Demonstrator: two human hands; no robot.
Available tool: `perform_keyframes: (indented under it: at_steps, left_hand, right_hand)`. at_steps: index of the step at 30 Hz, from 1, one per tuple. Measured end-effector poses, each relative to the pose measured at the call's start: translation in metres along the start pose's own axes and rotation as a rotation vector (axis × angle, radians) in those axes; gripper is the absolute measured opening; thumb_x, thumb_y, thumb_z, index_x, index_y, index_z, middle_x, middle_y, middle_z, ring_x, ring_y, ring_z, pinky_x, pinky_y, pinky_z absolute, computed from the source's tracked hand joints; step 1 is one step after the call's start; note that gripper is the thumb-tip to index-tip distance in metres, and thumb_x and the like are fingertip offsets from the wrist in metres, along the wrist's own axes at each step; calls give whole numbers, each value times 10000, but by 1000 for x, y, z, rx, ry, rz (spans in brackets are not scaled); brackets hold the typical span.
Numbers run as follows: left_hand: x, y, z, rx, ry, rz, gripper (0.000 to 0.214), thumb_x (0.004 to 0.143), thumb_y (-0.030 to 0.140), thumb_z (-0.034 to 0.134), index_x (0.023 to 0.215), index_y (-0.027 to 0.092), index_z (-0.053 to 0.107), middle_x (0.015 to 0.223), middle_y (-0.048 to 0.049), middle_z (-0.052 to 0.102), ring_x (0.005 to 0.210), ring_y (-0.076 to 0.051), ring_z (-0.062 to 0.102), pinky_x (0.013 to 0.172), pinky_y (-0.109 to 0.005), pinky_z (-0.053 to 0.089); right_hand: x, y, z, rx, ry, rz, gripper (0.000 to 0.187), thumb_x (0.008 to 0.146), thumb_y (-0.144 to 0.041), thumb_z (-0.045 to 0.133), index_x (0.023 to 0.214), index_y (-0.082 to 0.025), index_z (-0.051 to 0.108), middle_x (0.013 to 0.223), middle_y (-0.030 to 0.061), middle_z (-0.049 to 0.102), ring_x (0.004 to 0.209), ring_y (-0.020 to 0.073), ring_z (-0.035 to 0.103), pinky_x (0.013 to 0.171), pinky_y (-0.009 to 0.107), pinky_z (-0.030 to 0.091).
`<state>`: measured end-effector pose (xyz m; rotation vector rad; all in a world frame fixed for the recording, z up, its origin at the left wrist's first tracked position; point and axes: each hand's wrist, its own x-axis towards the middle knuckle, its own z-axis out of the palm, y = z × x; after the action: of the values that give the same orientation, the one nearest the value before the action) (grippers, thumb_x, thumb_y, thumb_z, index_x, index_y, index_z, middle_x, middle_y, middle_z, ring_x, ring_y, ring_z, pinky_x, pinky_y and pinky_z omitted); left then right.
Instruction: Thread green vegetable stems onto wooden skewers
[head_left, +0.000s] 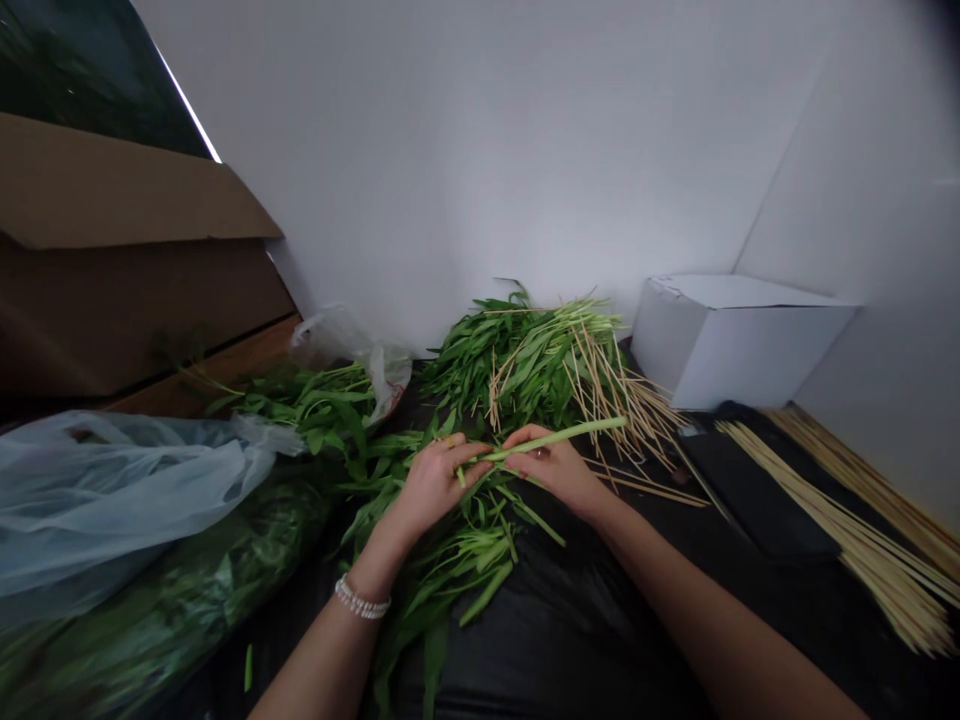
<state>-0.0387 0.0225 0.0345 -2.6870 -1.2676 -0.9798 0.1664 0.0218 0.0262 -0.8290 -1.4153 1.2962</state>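
Note:
A pale green hollow-looking stem (581, 431) slants up to the right between my two hands. My left hand (439, 480) pinches its lower left end, with a short piece of stem at the fingertips. My right hand (553, 470) grips the same stem further along, thumb and fingers closed on it. Below my hands lie loose leafy greens (450, 570) with narrow leaves and cut stems. Just beyond them is a pile of leafy stalks (525, 350), some with thin wooden sticks (600, 375) lying over or in them; which, I cannot tell.
Plastic bags (135, 500) of greens and a cardboard box (127, 310) stand at left. A white box (742, 335) sits at the back right, near a flat black object (757, 490) and bundles of wooden sticks (847, 520). Black sheeting (570, 630) covers the work surface; a white wall rises behind.

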Motion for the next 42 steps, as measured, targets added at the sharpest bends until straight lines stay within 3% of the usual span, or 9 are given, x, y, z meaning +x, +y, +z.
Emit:
perform_keyframes:
  at_steps: [8,14,23,26,29,32,36,39,42]
  left_hand:
    - [0,2,3,52,-28,-11,182,890,232,518,983,202,671,851,-52,678,800,-186,633,752,-292,473]
    - [-1,6,5,204,-12,-9,155,813,147,494,763,196,633,695,-27,597,702,-179,581,689,-288,421]
    - [7,14,-1,-279,94,-334,171,730,200,457,591,179,555,607,11,517,621,-138,494,621,-255,360]
    - [7,5,-3,-497,200,-504,171,693,229,461,543,180,524,569,20,487,579,-127,450,568,-244,339]
    - [5,-12,-9,-620,420,-701,167,702,247,461,552,191,509,500,46,390,495,-114,350,477,-235,268]
    - [5,-22,-14,-535,517,-678,192,752,277,478,596,194,553,572,29,456,573,-130,430,524,-231,332]
    - [5,-13,-13,-429,366,-445,261,843,299,459,636,182,564,815,-28,610,819,-164,546,754,-262,416]
    - [4,-1,-10,-465,189,-422,270,912,355,430,756,185,569,665,20,563,653,-132,506,666,-248,404]
    - [2,6,-9,-445,138,-415,238,859,406,568,901,176,614,673,36,556,611,-114,483,600,-226,381]
  right_hand:
    - [6,5,-7,194,58,47,318,742,-508,712,803,-197,700,659,4,655,579,110,570,537,227,417]
    - [5,7,-5,208,31,69,337,731,-521,718,827,-199,719,668,10,662,592,117,580,538,227,422]
    - [2,4,2,342,2,93,296,731,-456,735,848,-184,741,701,17,663,624,110,574,575,232,416]
    - [3,1,-1,392,7,84,272,718,-435,747,792,-173,736,670,17,652,603,107,554,563,235,403]
    - [5,-1,-7,440,36,61,258,720,-417,746,725,-161,714,636,13,634,590,101,532,558,232,392]
    - [6,-2,-11,450,1,72,215,725,-374,745,781,-173,693,663,9,649,619,108,554,578,230,400]
    - [3,2,-7,368,-68,97,177,710,-310,741,786,-194,631,673,-2,649,644,127,580,574,236,413]
    - [2,5,-5,266,-86,52,165,696,-264,726,803,-192,624,710,-3,647,694,142,598,585,242,433]
    - [1,4,-4,159,-103,31,170,710,-264,711,836,-194,620,735,-6,649,722,149,611,608,254,451]
